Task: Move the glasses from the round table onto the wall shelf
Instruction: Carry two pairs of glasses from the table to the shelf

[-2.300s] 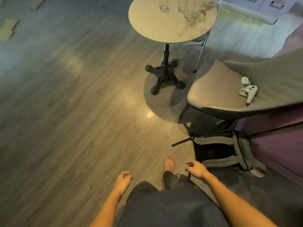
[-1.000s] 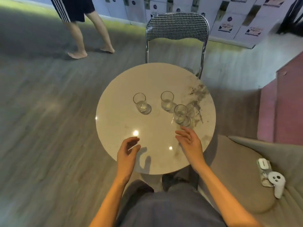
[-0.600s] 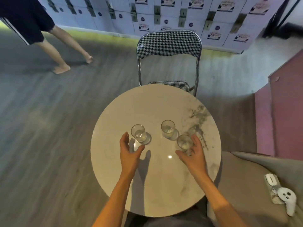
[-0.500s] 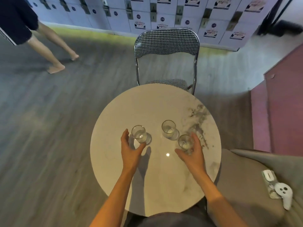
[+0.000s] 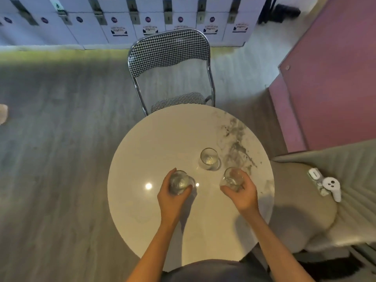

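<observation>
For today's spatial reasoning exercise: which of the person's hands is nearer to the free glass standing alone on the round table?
Right. The right hand holds its glass just below-right of the free glass; the left hand grips another glass farther off, below-left.

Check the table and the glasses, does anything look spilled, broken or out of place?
Nothing stands out. One glass stands upright on the table; the left hand and right hand each grip another. The dark marks at the right look like marbling, not a spill.
</observation>
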